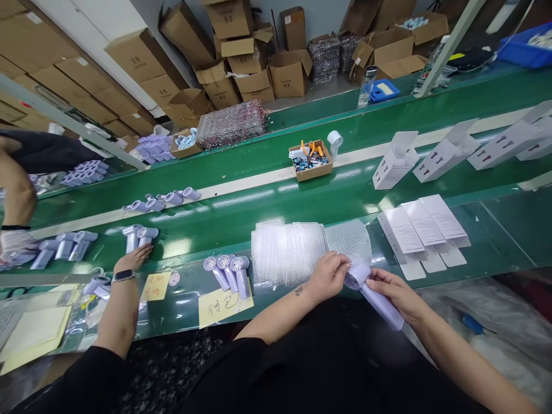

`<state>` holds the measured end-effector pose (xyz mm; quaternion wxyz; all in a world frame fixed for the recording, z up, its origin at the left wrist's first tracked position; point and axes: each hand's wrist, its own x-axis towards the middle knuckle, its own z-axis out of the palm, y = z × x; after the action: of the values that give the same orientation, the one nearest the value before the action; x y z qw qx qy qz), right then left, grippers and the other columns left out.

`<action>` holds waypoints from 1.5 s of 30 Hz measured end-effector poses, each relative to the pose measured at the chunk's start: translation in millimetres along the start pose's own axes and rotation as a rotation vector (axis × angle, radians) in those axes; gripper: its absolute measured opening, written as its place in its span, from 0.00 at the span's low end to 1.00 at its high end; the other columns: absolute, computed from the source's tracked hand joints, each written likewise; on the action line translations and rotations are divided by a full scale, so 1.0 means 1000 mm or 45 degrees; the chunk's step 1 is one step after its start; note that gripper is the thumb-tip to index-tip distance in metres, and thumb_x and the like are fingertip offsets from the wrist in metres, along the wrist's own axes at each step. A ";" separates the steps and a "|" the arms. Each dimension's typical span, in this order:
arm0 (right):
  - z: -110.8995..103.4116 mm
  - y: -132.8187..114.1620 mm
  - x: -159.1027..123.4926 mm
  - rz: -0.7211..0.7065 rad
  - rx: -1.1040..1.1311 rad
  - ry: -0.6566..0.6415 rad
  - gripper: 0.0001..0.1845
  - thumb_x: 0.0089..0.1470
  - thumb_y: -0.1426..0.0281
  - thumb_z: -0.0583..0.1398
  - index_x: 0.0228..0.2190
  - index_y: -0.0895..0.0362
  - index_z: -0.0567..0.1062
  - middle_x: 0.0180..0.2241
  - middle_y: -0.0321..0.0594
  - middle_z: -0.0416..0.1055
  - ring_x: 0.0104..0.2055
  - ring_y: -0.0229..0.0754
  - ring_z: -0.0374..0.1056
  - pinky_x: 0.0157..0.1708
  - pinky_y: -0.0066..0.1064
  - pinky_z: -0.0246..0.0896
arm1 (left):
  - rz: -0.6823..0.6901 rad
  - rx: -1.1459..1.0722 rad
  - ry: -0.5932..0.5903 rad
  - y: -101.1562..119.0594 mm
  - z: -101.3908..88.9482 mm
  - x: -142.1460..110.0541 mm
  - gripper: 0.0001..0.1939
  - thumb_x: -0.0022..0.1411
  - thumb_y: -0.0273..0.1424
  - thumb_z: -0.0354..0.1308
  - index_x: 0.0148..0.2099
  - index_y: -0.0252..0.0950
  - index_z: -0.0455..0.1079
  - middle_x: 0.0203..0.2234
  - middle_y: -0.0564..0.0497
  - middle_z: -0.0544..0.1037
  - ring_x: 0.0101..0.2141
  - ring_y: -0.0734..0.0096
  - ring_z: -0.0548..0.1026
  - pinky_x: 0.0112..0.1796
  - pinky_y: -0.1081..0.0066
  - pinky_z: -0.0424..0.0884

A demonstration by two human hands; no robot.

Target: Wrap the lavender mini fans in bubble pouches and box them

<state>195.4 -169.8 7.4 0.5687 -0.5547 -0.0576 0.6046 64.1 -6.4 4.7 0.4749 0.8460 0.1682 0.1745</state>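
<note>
A lavender handheld fan (382,305) is tilted in front of my body, its round head up and left and its handle slanting down to the right. My right hand (394,294) is closed round the fan near its neck. With fingers pinched together, my left hand (328,277) grips the rim of the fan's head. Just beyond my hands lies a stack of bubble wrap bags (293,250), with a separate bubble wrap sheet (350,238) at its right. Left of the stack, three lavender fans (233,273) lie side by side by a yellow handwritten note (222,307).
A co-worker's hand (133,259) with a watch touches fans (140,236) at left; a gloved hand (17,244) works farther left. Folded white boxes (425,227) lie at right, near upright open boxes (394,164). A small carton of parts (314,169) stands on the green belt (241,207).
</note>
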 end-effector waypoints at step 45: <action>-0.071 -0.076 -0.045 -0.271 -0.935 0.141 0.15 0.54 0.55 0.56 0.29 0.54 0.73 0.25 0.40 0.73 0.29 0.44 0.70 0.31 0.33 0.65 | -0.538 -0.865 -0.015 0.060 0.029 0.042 0.16 0.53 0.36 0.60 0.40 0.34 0.61 0.21 0.58 0.65 0.21 0.82 0.62 0.25 0.78 0.57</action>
<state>283.0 -217.5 61.2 0.3939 -0.7443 -0.2967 0.4504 121.1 -38.7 47.7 0.7540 0.5886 0.2686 0.1137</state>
